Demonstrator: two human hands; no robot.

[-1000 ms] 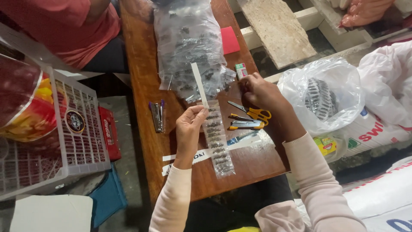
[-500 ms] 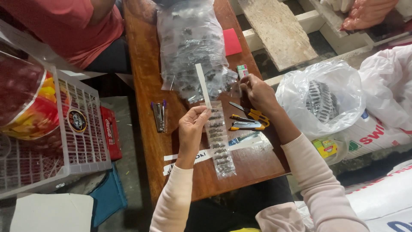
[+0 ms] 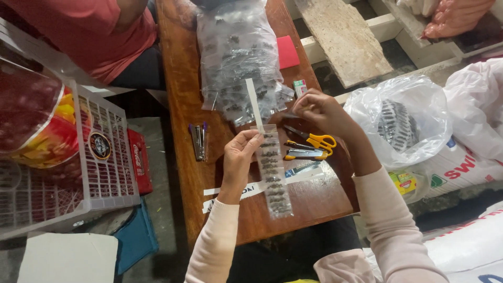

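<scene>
Left hand: pinches the top edge of the long clear packet, fingers curled round its left side, probably to keep the mouth steady.
Long clear packet: hangs from that grip and trails down over the wooden table towards the wearer; filled with rows of small dark pieces; flat on the wood, so the contents stay lined up.
White strip: stands up from the packet's top, just above the left fingers, leaning slightly away; looks tucked into the opening.
Right hand: closed in a fingertip pinch on something too small to make out, raised just right of the strip.
Scissors: yellow-handled, just below the right hand, within easy reach.
Stapler: beside the scissors, under the right wrist.
Pile of filled packets: beyond both hands, heaped at the far end of the table.
Small pliers: left of the left hand, apart from it.
Plastic bag: right of the right forearm, off the table, holding more dark pieces.
</scene>
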